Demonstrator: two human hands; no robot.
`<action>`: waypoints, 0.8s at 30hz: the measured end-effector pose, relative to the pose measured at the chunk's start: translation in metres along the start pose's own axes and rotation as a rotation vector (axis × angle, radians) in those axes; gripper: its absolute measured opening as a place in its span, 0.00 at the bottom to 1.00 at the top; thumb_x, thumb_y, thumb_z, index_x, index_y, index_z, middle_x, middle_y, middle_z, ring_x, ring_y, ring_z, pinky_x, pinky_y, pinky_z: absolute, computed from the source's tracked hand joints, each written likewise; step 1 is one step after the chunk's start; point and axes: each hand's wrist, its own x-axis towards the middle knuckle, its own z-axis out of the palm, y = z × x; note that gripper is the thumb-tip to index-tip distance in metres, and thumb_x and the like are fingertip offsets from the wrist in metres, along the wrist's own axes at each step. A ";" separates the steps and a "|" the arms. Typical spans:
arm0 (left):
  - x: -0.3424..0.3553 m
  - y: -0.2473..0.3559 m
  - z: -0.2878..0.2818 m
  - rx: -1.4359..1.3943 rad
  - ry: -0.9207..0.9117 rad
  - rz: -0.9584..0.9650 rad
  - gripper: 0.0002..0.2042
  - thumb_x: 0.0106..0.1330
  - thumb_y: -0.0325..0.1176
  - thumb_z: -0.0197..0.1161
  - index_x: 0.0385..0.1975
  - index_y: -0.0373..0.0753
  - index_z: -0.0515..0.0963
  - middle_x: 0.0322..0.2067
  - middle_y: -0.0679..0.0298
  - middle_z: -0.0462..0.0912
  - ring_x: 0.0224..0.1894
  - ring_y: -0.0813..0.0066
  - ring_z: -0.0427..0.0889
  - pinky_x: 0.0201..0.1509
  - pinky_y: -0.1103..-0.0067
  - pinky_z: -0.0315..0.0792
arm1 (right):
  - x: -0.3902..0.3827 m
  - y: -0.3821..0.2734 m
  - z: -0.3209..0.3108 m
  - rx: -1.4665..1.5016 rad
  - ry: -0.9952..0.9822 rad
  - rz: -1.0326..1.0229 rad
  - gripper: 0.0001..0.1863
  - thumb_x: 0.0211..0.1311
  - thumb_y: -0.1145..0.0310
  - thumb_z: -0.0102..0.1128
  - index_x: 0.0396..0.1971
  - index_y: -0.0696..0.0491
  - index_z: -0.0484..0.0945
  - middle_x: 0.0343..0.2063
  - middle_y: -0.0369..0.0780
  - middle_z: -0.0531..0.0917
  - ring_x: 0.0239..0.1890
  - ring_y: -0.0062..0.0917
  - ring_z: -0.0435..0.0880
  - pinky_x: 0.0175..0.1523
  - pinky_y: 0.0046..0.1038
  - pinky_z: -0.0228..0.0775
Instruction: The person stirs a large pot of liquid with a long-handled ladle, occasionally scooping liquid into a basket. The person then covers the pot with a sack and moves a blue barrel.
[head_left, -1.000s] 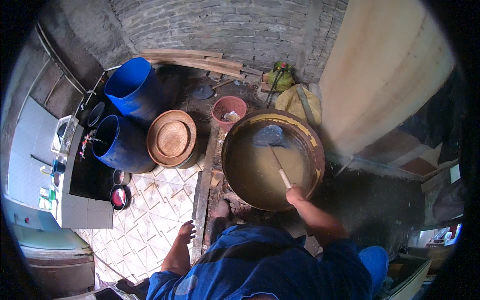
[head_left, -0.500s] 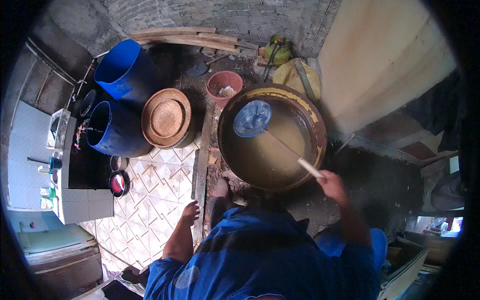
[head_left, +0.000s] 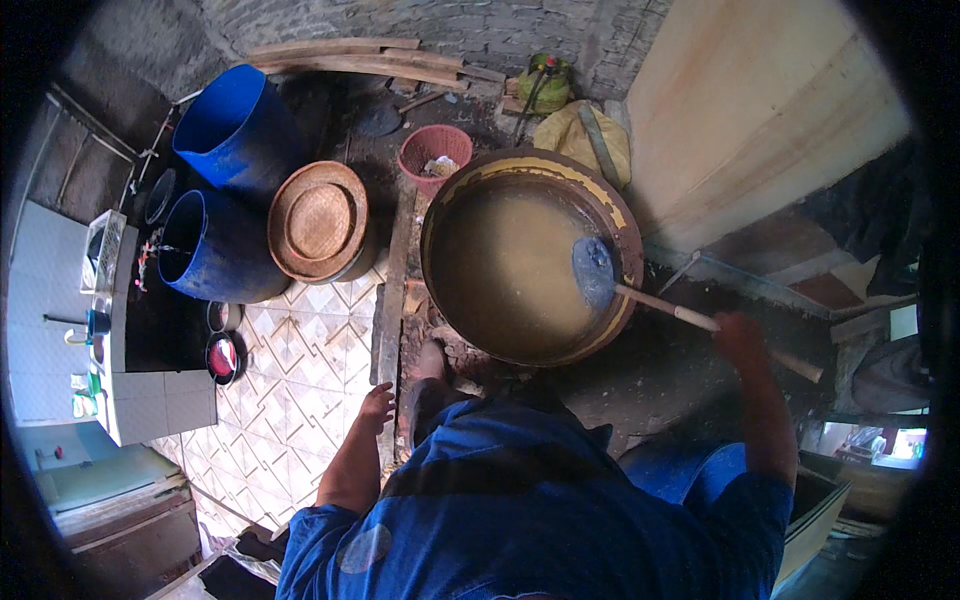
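In my right hand (head_left: pixel 741 340) is the pale wooden handle of a long-handled skimmer, gripped partway along with its end sticking out beyond the hand. The round blue skimmer head (head_left: pixel 594 272) lies at the right inside of a large brown vat (head_left: pixel 535 163), at the surface of cloudy, pale tan liquid (head_left: pixel 500 255). Some of the head's lower part may be under the liquid. My left hand (head_left: pixel 377 406) hangs at my left side above the tiled floor, holding nothing, its fingers loosely apart.
A red plastic basket (head_left: pixel 410 158) stands behind the vat. To the left are two blue barrels (head_left: pixel 262 140) and round woven trays (head_left: pixel 320 220) on a container. A green gas cylinder (head_left: pixel 547 90) and yellow sack (head_left: pixel 575 140) sit at the back. A raised ledge (head_left: pixel 392 300) edges the tiles.
My right hand has moved right and slightly up, drawing the skimmer head from the vat's upper left to its right side. My left hand stays low at my side.
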 end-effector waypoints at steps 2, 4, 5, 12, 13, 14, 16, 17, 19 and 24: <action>-0.001 -0.001 0.000 -0.005 0.010 -0.017 0.28 0.61 0.36 0.56 0.64 0.49 0.64 0.57 0.59 0.70 0.56 0.55 0.71 0.56 0.58 0.65 | 0.000 0.002 0.003 0.000 -0.090 -0.062 0.13 0.54 0.62 0.63 0.39 0.49 0.82 0.31 0.43 0.83 0.38 0.39 0.82 0.45 0.43 0.73; -0.001 -0.004 0.001 -0.011 0.013 0.002 0.26 0.61 0.35 0.55 0.63 0.49 0.65 0.52 0.61 0.73 0.49 0.61 0.72 0.51 0.61 0.66 | -0.001 0.004 0.008 0.020 -0.138 -0.117 0.13 0.53 0.60 0.63 0.38 0.48 0.83 0.30 0.42 0.83 0.36 0.39 0.83 0.45 0.43 0.74; -0.001 -0.006 0.001 -0.013 0.026 0.000 0.26 0.61 0.34 0.55 0.62 0.49 0.66 0.50 0.62 0.74 0.46 0.64 0.73 0.49 0.63 0.66 | -0.002 0.003 0.012 0.046 -0.142 -0.146 0.13 0.53 0.59 0.63 0.38 0.48 0.83 0.30 0.42 0.83 0.36 0.39 0.83 0.45 0.42 0.74; 0.004 -0.014 -0.002 -0.020 0.012 -0.021 0.26 0.61 0.36 0.58 0.62 0.52 0.67 0.52 0.62 0.74 0.51 0.61 0.74 0.48 0.62 0.67 | -0.011 -0.017 0.051 0.351 -0.278 -0.220 0.17 0.50 0.57 0.65 0.38 0.50 0.83 0.35 0.43 0.84 0.37 0.39 0.83 0.44 0.38 0.74; 0.005 -0.013 -0.002 -0.023 0.016 -0.021 0.25 0.61 0.36 0.58 0.61 0.52 0.67 0.51 0.63 0.75 0.51 0.62 0.74 0.48 0.62 0.67 | -0.012 -0.023 0.059 0.398 -0.281 -0.237 0.17 0.50 0.58 0.65 0.38 0.50 0.84 0.34 0.43 0.84 0.36 0.39 0.83 0.43 0.38 0.75; 0.005 -0.012 -0.001 -0.027 0.021 -0.022 0.25 0.62 0.36 0.57 0.61 0.53 0.68 0.50 0.63 0.75 0.50 0.62 0.74 0.48 0.63 0.67 | -0.011 -0.030 0.068 0.431 -0.290 -0.258 0.17 0.50 0.58 0.66 0.39 0.50 0.84 0.33 0.43 0.84 0.35 0.40 0.83 0.43 0.37 0.75; 0.003 -0.010 -0.001 -0.028 0.020 -0.013 0.24 0.63 0.36 0.56 0.61 0.53 0.68 0.48 0.64 0.76 0.49 0.64 0.75 0.48 0.62 0.67 | -0.014 -0.039 0.083 0.523 -0.324 -0.242 0.16 0.51 0.59 0.65 0.38 0.50 0.84 0.31 0.44 0.84 0.34 0.39 0.83 0.41 0.37 0.75; 0.002 -0.008 -0.001 -0.027 0.019 -0.007 0.23 0.63 0.37 0.56 0.61 0.53 0.68 0.47 0.64 0.77 0.48 0.64 0.75 0.48 0.62 0.67 | -0.017 -0.045 0.092 0.583 -0.347 -0.202 0.15 0.52 0.59 0.65 0.38 0.50 0.84 0.30 0.44 0.84 0.33 0.39 0.83 0.41 0.37 0.74; 0.001 -0.005 0.000 -0.022 0.034 -0.017 0.23 0.63 0.35 0.54 0.61 0.51 0.67 0.48 0.64 0.76 0.45 0.66 0.74 0.49 0.61 0.66 | -0.023 -0.057 0.107 0.642 -0.316 -0.218 0.14 0.53 0.58 0.65 0.37 0.50 0.84 0.28 0.43 0.84 0.31 0.36 0.83 0.39 0.36 0.74; -0.003 -0.004 -0.001 -0.020 0.027 -0.007 0.24 0.63 0.31 0.51 0.62 0.45 0.65 0.49 0.61 0.75 0.41 0.68 0.74 0.50 0.61 0.67 | -0.024 -0.103 0.130 0.841 -0.499 -0.068 0.17 0.56 0.55 0.65 0.40 0.51 0.84 0.25 0.39 0.84 0.24 0.25 0.81 0.32 0.30 0.74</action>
